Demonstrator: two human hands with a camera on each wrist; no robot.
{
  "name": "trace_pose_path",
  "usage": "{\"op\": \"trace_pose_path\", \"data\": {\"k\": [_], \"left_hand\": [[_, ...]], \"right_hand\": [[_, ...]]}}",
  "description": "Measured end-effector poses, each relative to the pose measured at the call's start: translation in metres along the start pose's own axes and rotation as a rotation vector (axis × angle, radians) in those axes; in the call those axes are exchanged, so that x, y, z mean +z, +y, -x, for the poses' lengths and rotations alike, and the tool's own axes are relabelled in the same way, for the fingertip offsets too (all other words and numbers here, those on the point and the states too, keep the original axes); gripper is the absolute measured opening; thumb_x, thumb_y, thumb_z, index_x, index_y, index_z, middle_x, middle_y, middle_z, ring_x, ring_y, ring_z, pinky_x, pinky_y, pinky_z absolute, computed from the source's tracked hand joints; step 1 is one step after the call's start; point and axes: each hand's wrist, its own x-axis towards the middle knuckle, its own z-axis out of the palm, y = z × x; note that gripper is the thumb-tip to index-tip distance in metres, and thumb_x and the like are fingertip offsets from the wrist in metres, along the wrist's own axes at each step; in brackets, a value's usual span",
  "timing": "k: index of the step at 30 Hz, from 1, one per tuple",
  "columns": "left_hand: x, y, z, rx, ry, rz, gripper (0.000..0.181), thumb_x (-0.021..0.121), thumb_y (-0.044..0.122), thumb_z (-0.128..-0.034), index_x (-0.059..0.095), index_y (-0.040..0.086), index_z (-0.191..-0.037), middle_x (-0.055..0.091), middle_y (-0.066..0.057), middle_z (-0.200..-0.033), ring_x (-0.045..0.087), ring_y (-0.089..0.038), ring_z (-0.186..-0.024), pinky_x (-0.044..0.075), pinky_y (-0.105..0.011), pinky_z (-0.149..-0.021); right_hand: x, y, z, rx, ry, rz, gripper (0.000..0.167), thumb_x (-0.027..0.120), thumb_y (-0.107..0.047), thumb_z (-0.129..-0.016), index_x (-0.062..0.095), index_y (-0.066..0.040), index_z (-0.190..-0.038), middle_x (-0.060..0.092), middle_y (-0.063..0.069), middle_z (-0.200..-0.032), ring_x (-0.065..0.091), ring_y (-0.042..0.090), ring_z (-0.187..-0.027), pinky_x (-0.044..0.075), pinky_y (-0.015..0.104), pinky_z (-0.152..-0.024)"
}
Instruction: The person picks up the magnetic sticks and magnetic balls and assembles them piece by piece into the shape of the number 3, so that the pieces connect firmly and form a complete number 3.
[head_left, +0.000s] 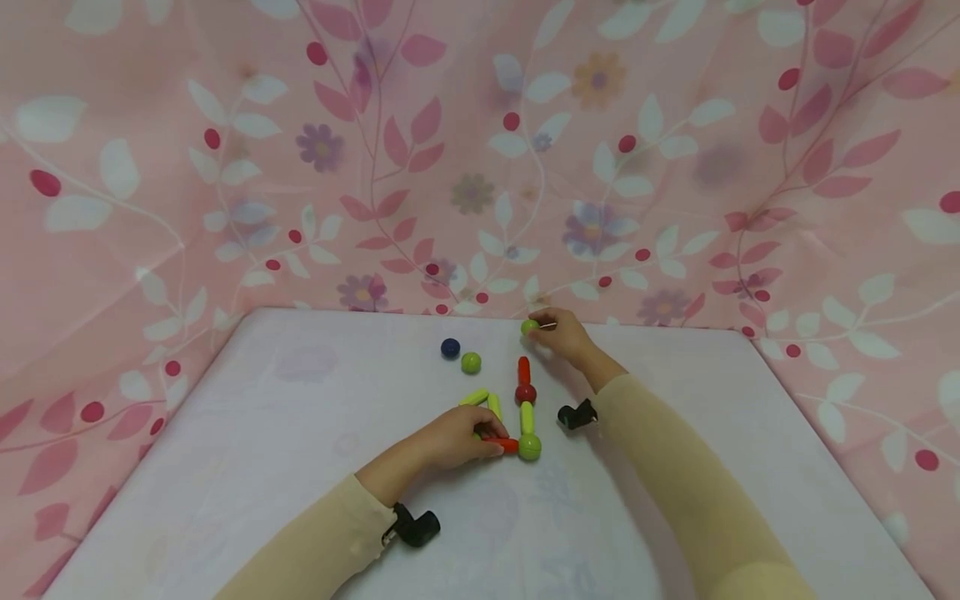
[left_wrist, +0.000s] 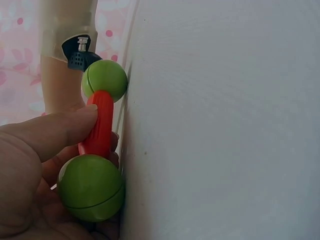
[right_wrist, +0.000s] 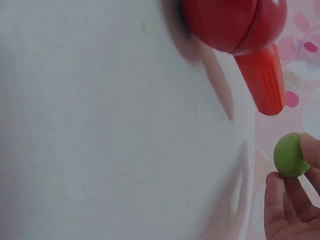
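Note:
My left hand (head_left: pixel 456 437) pinches a red rod (left_wrist: pixel 102 122) with a green ball at each end; the nearer green ball (left_wrist: pixel 91 189) sits by the palm. The far green ball (head_left: pixel 529 447) also joins a yellow-green rod (head_left: pixel 527 419), which leads to a red ball (head_left: pixel 526 393). From that ball a second red rod (right_wrist: pixel 265 82) points toward the back, its tip free. Just beyond this tip, my right hand (head_left: pixel 564 335) holds another green ball (right_wrist: pixel 289 155) between thumb and fingers, apart from the rod.
A dark blue ball (head_left: pixel 450 348) and a loose green ball (head_left: pixel 471 362) lie at the back left. Yellow-green rods (head_left: pixel 475 397) show behind the left hand, partly covered by it. A floral curtain (head_left: pixel 480 167) hangs beyond the table's (head_left: pixel 300 392) far edge.

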Motion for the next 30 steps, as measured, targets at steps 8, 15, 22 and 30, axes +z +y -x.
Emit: {"op": "trace_pose_path", "data": {"k": [8,15,22,30], "left_hand": [[-0.001,0.000,0.001,0.010,-0.001,-0.002,0.012,0.075,0.024,-0.0913,0.072,0.024,-0.103,0.063,0.011,-0.093,0.055,-0.013,-0.091,0.047,-0.034,-0.085],[-0.001,0.000,0.001,0.007,-0.002,0.002,0.012,0.075,0.024,-0.0912,0.072,0.024,-0.103,0.063,0.010,-0.093,0.055,-0.014,-0.091,0.047,-0.034,-0.084],[-0.001,0.000,0.000,0.013,-0.004,0.006,0.011,0.075,0.024,-0.0916,0.072,0.023,-0.103,0.063,0.010,-0.092,0.056,-0.013,-0.090,0.048,-0.033,-0.084],[-0.002,0.004,0.002,0.025,-0.002,0.001,0.012,0.075,0.022,-0.0919,0.072,0.021,-0.103,0.063,0.010,-0.092,0.056,-0.013,-0.089,0.047,-0.032,-0.085]], "right_hand": [[0.009,0.000,0.009,0.042,-0.016,-0.046,0.038,0.073,-0.020,-0.093,0.064,-0.007,-0.128,0.061,0.013,-0.128,0.059,0.030,-0.116,0.050,0.041,-0.096],[0.013,0.002,0.008,0.065,-0.048,-0.043,0.037,0.074,-0.022,-0.093,0.066,-0.011,-0.127,0.061,0.009,-0.127,0.057,0.027,-0.116,0.050,0.040,-0.096],[0.015,0.003,0.012,0.110,-0.070,-0.059,0.037,0.072,-0.025,-0.094,0.065,-0.009,-0.126,0.063,0.009,-0.123,0.058,0.025,-0.111,0.050,0.040,-0.097],[0.016,-0.001,0.017,0.129,-0.072,-0.093,0.039,0.070,-0.026,-0.096,0.063,-0.005,-0.128,0.064,0.011,-0.123,0.064,0.026,-0.107,0.049,0.042,-0.099]]}}
